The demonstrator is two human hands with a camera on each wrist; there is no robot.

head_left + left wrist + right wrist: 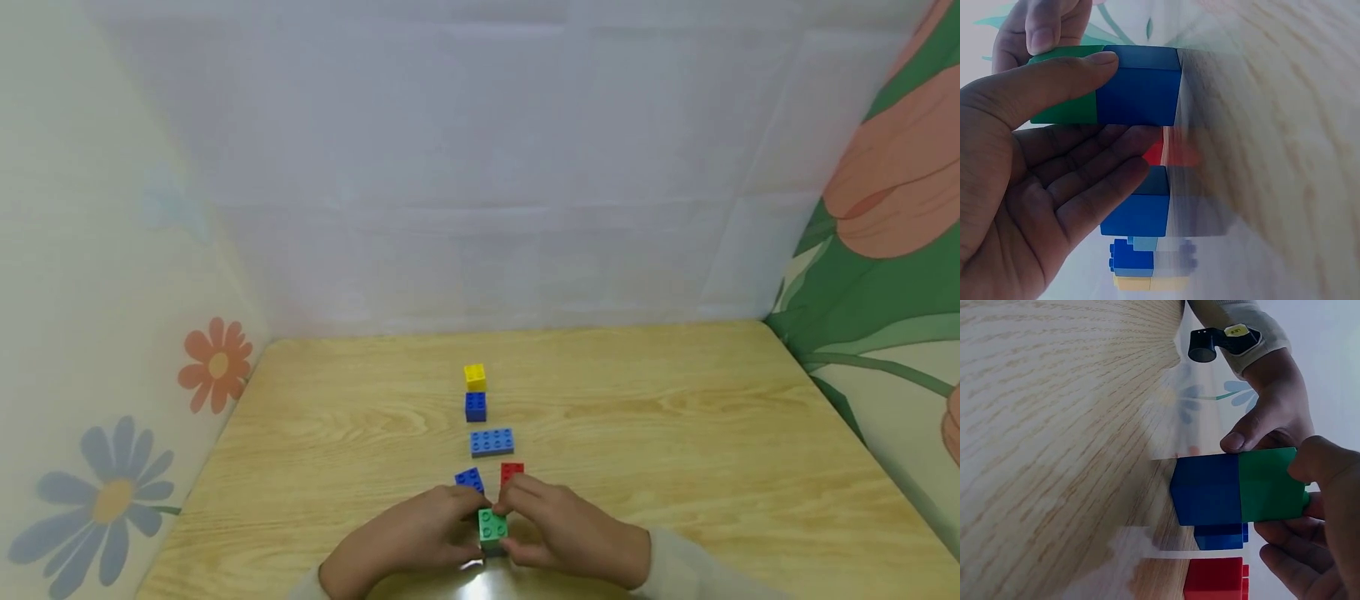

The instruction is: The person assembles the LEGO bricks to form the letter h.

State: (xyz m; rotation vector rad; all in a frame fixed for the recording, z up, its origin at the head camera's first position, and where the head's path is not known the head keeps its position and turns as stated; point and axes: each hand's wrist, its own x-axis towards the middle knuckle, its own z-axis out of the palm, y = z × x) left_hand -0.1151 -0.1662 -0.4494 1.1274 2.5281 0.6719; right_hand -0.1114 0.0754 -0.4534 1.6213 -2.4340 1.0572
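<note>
A green brick (pixel 492 525) with studs on top sits on a blue brick (pixel 1138 94), and this two-brick stack stands at the table's near side. My left hand (pixel 427 529) holds the stack from the left, its thumb lying across the green brick with the tip at the seam with the blue one. From the right, my right hand (pixel 570 532) pinches the green brick between thumb and fingers. Just beyond the fingers lie another blue brick (pixel 468 478), slightly turned, and a red brick (pixel 512 472), both partly hidden by the hands in the head view.
Farther back, roughly in a line, are a long lighter blue brick (pixel 492 442), a small blue brick (pixel 476 407) and a yellow brick (pixel 475 377). The wooden table (pixel 637 417) meets a white cloth (pixel 487 167) behind and flowered panels at both sides.
</note>
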